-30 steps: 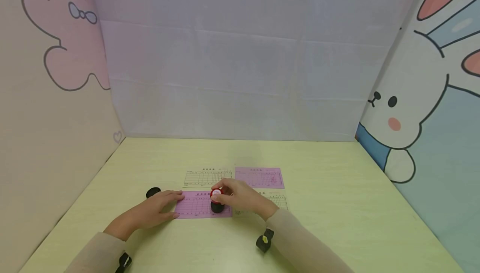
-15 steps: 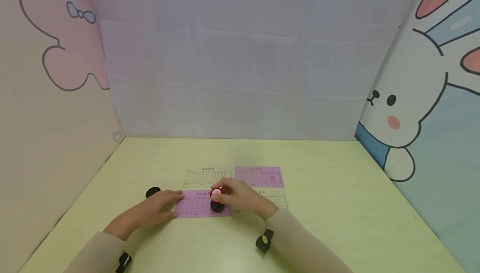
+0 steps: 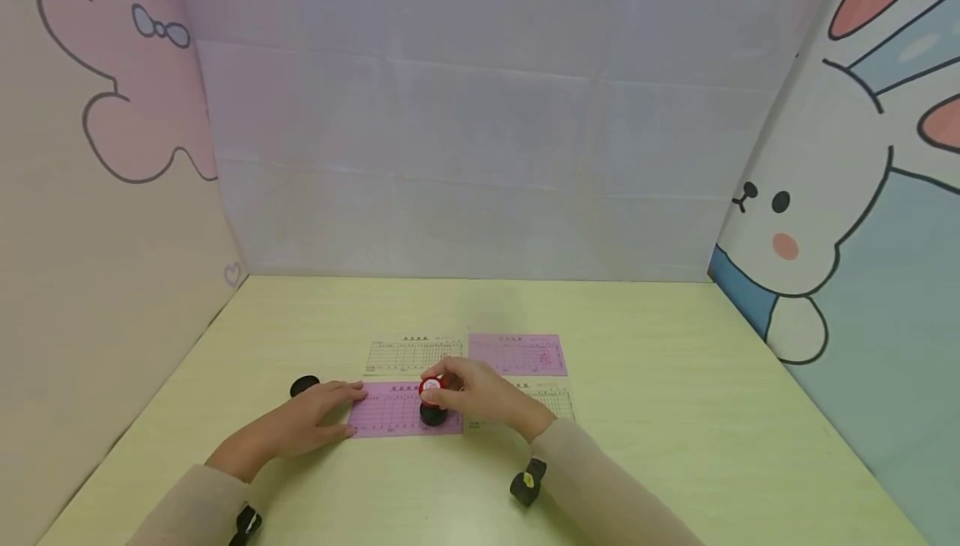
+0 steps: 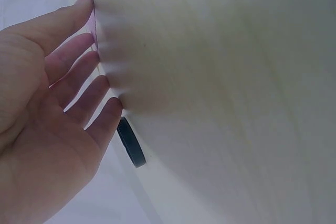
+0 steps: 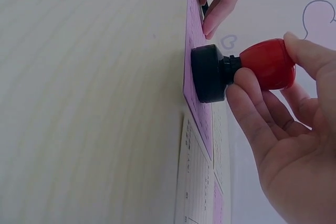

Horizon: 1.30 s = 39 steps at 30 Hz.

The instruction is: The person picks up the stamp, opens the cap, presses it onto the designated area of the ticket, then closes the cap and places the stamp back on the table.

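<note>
My right hand (image 3: 483, 392) grips the red handle of a round stamp (image 5: 268, 64), thumb on the handle's top and fingers curled about it. The stamp's black base (image 5: 209, 74) stands upright on the near-left purple form (image 3: 382, 413), toward its right end. My left hand (image 3: 311, 417) lies with fingers spread, its fingertips touching the left edge of that form. Beyond the left hand a round black cap (image 3: 303, 385) lies on the table, and it shows edge-on in the left wrist view (image 4: 131, 142).
Behind the stamped form lies a white form (image 3: 401, 356), with a second purple form (image 3: 517, 354) to its right. Another white form (image 3: 555, 403) is partly covered by my right hand. Printed cloth walls enclose the pale table (image 3: 660, 413) at the back and sides.
Nothing moves apart from a slight shift of the head view. Both hands, the stamp and the forms keep their places.
</note>
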Each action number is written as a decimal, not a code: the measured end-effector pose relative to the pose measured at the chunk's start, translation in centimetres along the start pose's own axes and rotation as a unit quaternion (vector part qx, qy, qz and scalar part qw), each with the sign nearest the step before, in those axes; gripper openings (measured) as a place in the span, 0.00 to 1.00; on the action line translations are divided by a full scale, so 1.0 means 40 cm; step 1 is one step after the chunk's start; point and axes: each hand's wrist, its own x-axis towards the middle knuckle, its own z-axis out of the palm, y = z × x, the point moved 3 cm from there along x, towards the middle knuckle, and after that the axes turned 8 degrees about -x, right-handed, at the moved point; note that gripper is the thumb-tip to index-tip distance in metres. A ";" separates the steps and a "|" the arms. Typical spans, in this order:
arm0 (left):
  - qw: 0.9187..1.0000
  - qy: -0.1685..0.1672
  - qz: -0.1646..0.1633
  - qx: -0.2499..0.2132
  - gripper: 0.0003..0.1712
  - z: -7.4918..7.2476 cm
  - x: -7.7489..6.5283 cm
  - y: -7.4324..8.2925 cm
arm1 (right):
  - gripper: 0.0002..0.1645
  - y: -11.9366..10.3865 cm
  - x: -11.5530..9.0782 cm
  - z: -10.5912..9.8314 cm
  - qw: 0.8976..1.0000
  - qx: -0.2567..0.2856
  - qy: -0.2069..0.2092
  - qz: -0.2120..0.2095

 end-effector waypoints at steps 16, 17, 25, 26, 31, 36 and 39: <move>1.000 0.000 0.001 -0.005 0.29 0.000 0.000 0.010 | 0.17 0.003 -0.007 0.000 1.000 0.018 -0.001 0.006; 1.000 0.000 -0.001 -0.005 0.29 0.000 0.000 0.010 | 0.17 0.002 -0.007 0.000 1.000 0.018 -0.001 0.006; 1.000 -0.002 -0.007 -0.008 0.29 0.000 0.000 0.003 | 0.16 0.003 -0.004 0.001 1.000 0.029 -0.001 0.004; 1.000 -0.003 -0.008 -0.008 0.29 0.001 0.000 0.002 | 0.16 0.003 -0.004 0.002 1.000 0.030 -0.001 0.005; 1.000 -0.003 -0.004 -0.006 0.29 0.000 -0.001 0.002 | 0.16 0.003 -0.004 0.002 1.000 0.030 0.000 0.008; 1.000 -0.001 -0.001 -0.003 0.29 -0.002 -0.001 0.003 | 0.16 -0.001 -0.002 0.000 0.999 0.029 0.004 0.016; 1.000 -0.002 -0.003 -0.005 0.29 -0.001 -0.001 0.004 | 0.16 0.000 -0.003 0.001 0.999 0.033 0.010 0.023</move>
